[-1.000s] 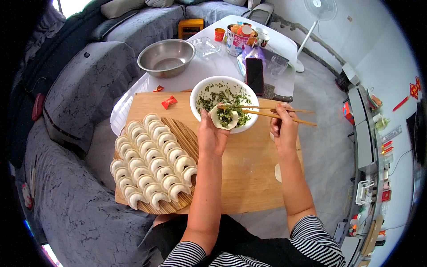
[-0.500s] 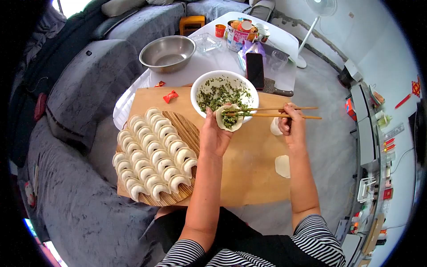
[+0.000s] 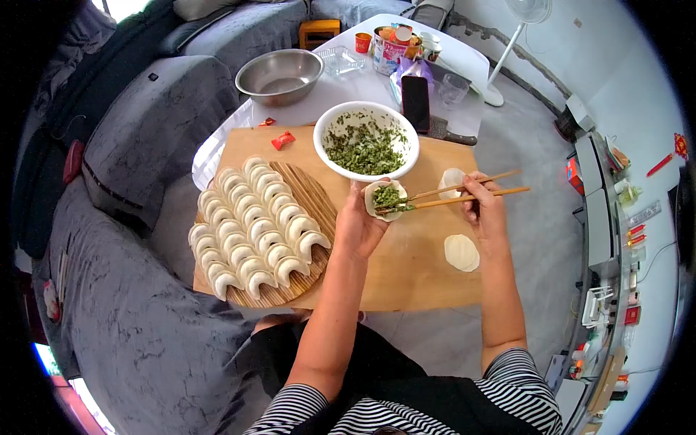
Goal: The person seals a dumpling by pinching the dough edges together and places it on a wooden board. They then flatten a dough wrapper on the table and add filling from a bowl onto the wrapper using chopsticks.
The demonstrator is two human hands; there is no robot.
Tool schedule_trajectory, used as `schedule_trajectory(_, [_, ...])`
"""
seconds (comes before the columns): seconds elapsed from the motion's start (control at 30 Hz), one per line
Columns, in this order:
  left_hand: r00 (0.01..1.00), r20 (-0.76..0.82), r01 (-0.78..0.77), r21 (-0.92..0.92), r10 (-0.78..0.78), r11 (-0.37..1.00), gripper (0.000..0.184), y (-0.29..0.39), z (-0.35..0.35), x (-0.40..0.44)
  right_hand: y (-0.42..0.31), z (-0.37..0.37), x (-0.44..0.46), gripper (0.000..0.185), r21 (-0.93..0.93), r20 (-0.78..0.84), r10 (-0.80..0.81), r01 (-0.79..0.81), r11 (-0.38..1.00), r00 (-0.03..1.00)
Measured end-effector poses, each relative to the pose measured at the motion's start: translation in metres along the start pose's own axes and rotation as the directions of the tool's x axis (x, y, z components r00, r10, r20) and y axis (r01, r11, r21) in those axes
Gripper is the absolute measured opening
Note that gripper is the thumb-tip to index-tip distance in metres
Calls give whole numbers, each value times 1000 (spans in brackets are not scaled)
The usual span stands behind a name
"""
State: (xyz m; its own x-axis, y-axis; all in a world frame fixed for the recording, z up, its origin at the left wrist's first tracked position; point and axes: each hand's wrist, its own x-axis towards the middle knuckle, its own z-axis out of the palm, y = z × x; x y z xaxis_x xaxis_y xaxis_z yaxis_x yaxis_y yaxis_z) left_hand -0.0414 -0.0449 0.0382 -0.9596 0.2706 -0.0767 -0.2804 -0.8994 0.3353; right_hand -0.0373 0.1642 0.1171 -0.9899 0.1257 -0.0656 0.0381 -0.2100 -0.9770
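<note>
My left hand [image 3: 361, 223] cups a round dumpling wrapper [image 3: 373, 210] with a mound of chopped green filling [image 3: 388, 196] in it. My right hand [image 3: 483, 205] grips a pair of wooden chopsticks [image 3: 449, 197], whose tips touch the filling. Just beyond stands a white bowl [image 3: 319, 148], partly full of the same green filling. Two spots on the board hold more wrappers: one wrapper [image 3: 450, 183] partly behind the chopsticks and my right hand, and some overlapping wrappers [image 3: 462, 254] nearer me. Left of my left arm, rows of folded dumplings [image 3: 254, 225] cover much of a round striped wooden board [image 3: 319, 210].
The large wooden board [image 3: 406, 283] lies on a white table [image 3: 362, 90]. Behind the bowl are a phone [image 3: 415, 105], a cleaver [image 3: 449, 133], a steel basin [image 3: 280, 76], a clear plastic tray [image 3: 341, 61] and a printed tin [image 3: 389, 54]. Red wrapped candy [image 3: 283, 140] lies at the board's far left.
The chopstick tips have shifted lower in the wrapper, and the filling sits more gathered. The chopsticks now spread wider toward their right ends. The whole view has tilted slightly.
</note>
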Motion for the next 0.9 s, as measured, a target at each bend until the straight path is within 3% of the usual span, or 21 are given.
schedule_trajectory(0.2, [998,-42,46,-114,-51,992,54,-2,1,-8,8,-8,2,16,-34,-18,9,-9,999,1000])
schedule_trajectory(0.3, [997,-72,28,-73,-33,997,60,-1,1,-11,8,-9,5,16,131,-48,73,-66,989,996])
schedule_trajectory(0.6, [993,-109,45,-85,-54,995,55,0,-3,-18,19,-14,20,17,131,24,200,-202,971,979])
schedule_trajectory(0.73, [996,-73,55,-81,-61,995,55,2,-14,-16,28,-18,31,16,113,104,177,-189,976,979])
schedule_trajectory(0.83, [986,-157,49,-39,-54,998,55,2,-18,-16,31,-17,45,16,223,95,182,-199,954,979])
schedule_trajectory(0.9, [993,-104,59,-21,-61,998,56,-1,-26,-15,39,-4,58,15,224,-34,77,-68,972,996])
